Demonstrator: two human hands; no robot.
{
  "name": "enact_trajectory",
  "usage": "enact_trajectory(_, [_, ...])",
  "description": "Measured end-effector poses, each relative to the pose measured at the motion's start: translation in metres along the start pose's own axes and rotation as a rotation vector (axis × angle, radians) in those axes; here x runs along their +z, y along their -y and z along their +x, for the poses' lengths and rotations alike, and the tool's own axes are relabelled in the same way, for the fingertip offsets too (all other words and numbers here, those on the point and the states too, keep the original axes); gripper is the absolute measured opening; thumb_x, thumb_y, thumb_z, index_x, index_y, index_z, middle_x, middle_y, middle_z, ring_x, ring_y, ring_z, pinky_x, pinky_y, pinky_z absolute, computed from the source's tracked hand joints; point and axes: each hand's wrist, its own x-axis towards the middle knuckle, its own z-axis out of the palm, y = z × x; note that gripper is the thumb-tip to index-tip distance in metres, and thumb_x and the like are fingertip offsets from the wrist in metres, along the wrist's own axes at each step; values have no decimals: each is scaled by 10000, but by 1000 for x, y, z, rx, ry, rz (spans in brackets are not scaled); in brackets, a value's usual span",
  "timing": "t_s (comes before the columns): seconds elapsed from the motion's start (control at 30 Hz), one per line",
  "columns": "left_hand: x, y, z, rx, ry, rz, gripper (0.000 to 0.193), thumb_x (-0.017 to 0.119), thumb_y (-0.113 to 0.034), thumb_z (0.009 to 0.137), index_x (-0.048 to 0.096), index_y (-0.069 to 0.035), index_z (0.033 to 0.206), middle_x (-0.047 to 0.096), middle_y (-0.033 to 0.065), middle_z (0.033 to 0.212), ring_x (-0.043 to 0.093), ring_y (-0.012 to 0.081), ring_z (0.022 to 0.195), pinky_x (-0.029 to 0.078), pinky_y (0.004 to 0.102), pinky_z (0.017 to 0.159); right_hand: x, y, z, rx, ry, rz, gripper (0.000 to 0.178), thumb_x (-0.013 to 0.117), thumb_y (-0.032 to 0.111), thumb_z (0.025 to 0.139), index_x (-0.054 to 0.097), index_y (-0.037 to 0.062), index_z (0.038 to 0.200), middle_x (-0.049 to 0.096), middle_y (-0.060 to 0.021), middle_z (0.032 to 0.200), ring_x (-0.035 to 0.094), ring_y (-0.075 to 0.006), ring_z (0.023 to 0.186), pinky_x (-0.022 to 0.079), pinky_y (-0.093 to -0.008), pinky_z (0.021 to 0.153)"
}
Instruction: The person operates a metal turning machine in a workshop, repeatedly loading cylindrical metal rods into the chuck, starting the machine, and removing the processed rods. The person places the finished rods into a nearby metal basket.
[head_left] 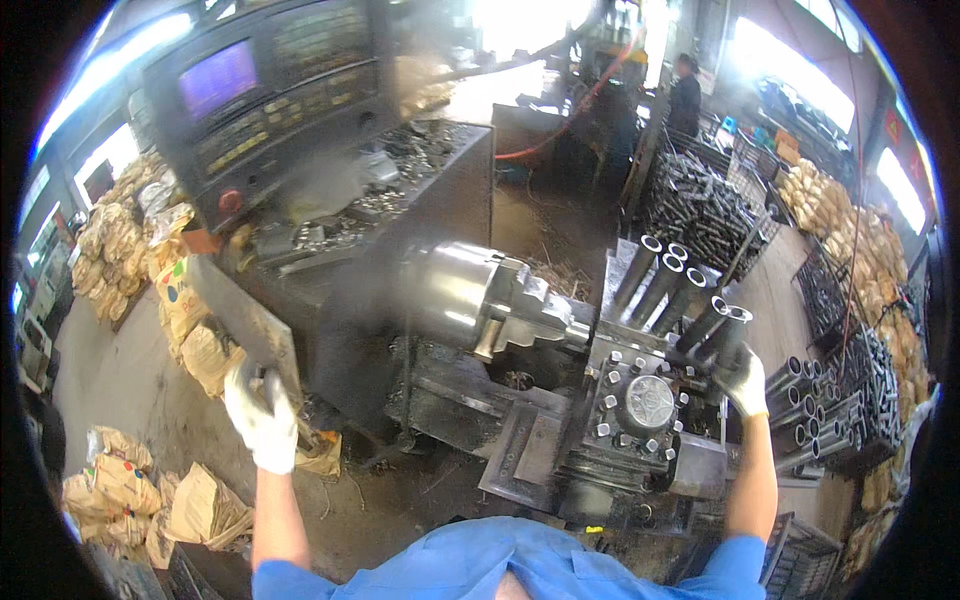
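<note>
My right hand [742,384], in a white glove, is closed round the lower part of a dark metal tube [733,335] at the right end of a group of tubes. Several similar open-ended tubes [655,290] stand tilted beside it, behind the square tool post [648,402] with its bolts. My left hand [262,418], also gloved, is raised at the lower end of a grey metal plate [250,325]. Its fingers are apart and partly curled, with a dark gap between them. Between my hands is the lathe chuck [460,295] with stepped jaws.
A control panel [270,110] with a lit screen rises at the upper left. Metal chips cover a ledge [350,215] below it. More tubes [810,410] stand at the right. Paper sacks [205,505] lie at the lower left. A person [685,95] stands far back near a bin of metal parts [700,205].
</note>
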Motion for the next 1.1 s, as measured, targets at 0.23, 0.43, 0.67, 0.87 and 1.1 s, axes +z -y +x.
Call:
enact_trajectory(0.23, [109,11,187,228,200,254,668,658,-237,982,446,-10,1574,739,227,948,734,411,862,586,499,793,-59,44,-78,141,-370,260,498,868,61,838,644,-25,1275,743,-113,1068,664,-167,949,549,-362,905])
enact_trajectory(0.43, [171,29,243,75,476,501,766,538,-173,954,299,45,1648,791,229,1030,786,366,936,636,461,840,-105,102,-191,147,-398,380,561,853,14,854,613,5,1362,712,-96,1221,681,-204,1081,541,-379,1008])
enact_trajectory(0.67, [149,8,248,51,339,571,729,508,-236,1035,251,-53,1692,776,198,1109,768,341,1042,578,484,957,-105,158,-250,230,-263,472,519,861,-50,762,652,5,1234,752,-95,1099,718,-214,974,574,-378,945])
enact_trajectory(0.87, [42,-147,29,424,311,-421,486,726,-247,925,619,-57,1360,745,188,1169,729,382,1034,572,474,907,-97,173,-282,278,-34,679,533,885,-15,688,671,40,1174,747,-92,1099,724,-202,1007,599,-365,896])
enact_trajectory(1.1, [-60,-230,-217,-77,1369,-910,774,908,-320,802,568,-32,1436,693,205,1307,694,356,1200,557,439,1039,-24,151,-284,-369,485,519,326,912,117,773,817,131,1085,784,-50,1133,728,-216,1060,579,-371,953])
